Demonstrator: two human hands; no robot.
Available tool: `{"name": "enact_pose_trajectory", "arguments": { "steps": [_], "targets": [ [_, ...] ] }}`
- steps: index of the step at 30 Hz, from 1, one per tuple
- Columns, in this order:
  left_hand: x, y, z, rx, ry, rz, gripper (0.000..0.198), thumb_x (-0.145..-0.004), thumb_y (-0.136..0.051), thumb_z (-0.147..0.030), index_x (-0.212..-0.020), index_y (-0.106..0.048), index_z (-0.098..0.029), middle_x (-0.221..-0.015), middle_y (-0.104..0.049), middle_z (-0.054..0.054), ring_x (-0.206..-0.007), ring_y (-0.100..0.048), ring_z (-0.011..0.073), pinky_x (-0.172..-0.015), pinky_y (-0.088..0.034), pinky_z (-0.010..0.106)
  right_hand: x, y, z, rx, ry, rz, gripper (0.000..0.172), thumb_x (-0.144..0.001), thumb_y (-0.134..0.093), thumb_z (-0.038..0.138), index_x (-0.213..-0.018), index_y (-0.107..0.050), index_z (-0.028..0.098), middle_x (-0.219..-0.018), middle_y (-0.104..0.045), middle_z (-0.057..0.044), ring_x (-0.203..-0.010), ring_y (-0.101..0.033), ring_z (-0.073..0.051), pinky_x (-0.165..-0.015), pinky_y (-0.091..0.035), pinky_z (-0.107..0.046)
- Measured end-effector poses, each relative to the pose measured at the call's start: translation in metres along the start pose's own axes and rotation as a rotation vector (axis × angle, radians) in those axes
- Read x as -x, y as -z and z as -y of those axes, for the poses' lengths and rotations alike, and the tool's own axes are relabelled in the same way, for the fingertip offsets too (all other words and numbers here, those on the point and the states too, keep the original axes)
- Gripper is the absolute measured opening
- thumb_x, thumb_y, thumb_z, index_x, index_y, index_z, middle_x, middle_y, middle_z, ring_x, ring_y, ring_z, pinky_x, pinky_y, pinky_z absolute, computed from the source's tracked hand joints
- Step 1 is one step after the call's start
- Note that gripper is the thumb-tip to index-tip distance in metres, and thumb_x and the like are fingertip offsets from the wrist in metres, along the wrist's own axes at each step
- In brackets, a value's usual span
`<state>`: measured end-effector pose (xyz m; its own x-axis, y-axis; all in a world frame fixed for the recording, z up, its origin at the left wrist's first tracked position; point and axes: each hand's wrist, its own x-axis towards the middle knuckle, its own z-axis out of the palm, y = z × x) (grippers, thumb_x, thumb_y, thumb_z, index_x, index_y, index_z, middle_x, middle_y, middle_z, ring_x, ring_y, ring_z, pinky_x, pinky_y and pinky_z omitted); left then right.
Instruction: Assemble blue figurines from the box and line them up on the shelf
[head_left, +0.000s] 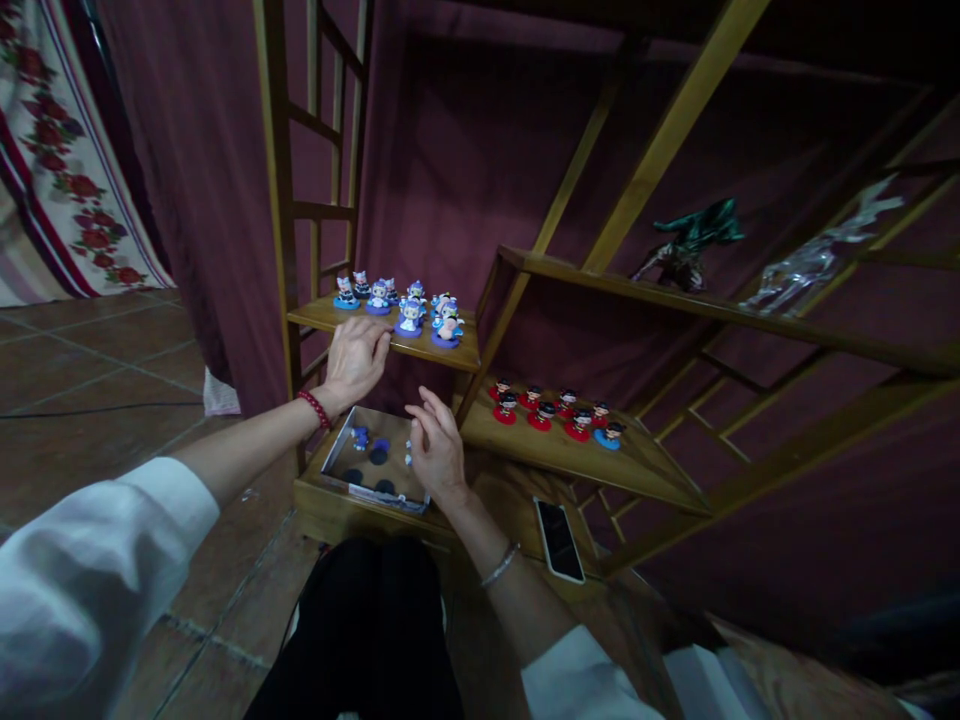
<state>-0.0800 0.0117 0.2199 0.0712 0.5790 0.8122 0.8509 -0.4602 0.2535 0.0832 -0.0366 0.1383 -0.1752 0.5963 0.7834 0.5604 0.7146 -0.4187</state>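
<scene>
My left hand [358,358], with a red bead bracelet at its wrist, is at the front edge of the small upper shelf [455,354]. Its fingers are bent together beside the figurines, and anything inside them is hidden. Purple, white and blue figurines [409,318] stand in a cluster on that shelf. Below, my right hand [439,447] hovers over the right side of a shallow open box [397,496]. Its fingers are apart, with nothing visible between them. Inside the box are a purple-blue figurine [361,438], several dark round spots and a small whitish piece partly behind my right hand.
Red-based figurines [540,415], plus one on blue, stand on the lower right shelf. A phone [559,540] lies on the bottom board. Higher right, a green-and-brown statuette [694,245] and a clear one [821,255] stand on a ledge. Wooden posts divide the unit.
</scene>
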Motion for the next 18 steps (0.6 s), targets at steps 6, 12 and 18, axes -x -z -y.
{"name": "enact_pose_trajectory", "arguments": {
  "steps": [6,12,18],
  "targets": [
    [0.019,-0.003,0.009,0.004,-0.120,-0.013,0.035,-0.086,-0.034,-0.023,-0.115,-0.052,-0.016,-0.118,-0.055,0.009,-0.114,-0.042,0.0222,-0.097,-0.031,0.041,0.012,-0.012,-0.015,0.052,-0.085,0.075,0.031,-0.080,-0.040,0.013,-0.100,-0.063,0.019,-0.125,-0.050,-0.008,-0.113,-0.047,-0.018,-0.098,-0.040,-0.036],
    [0.041,-0.005,0.016,-0.017,-0.195,0.049,0.053,-0.081,-0.036,-0.017,-0.134,-0.031,-0.016,-0.139,-0.035,0.010,-0.130,-0.023,0.0235,-0.104,-0.022,0.046,0.023,-0.025,-0.030,0.040,-0.173,0.136,0.029,-0.078,-0.041,0.012,-0.095,-0.064,0.017,-0.120,-0.054,-0.009,-0.110,-0.051,-0.017,-0.096,-0.041,-0.032],
    [0.051,-0.012,0.023,-0.021,-0.230,0.076,0.060,-0.078,-0.038,-0.012,-0.136,-0.027,-0.018,-0.145,-0.024,0.010,-0.134,-0.014,0.0236,-0.106,-0.021,0.047,0.034,-0.033,-0.043,0.041,-0.272,0.161,0.025,-0.077,-0.044,0.011,-0.091,-0.065,0.015,-0.113,-0.058,-0.011,-0.105,-0.055,-0.017,-0.093,-0.043,-0.030]
  ]
}}
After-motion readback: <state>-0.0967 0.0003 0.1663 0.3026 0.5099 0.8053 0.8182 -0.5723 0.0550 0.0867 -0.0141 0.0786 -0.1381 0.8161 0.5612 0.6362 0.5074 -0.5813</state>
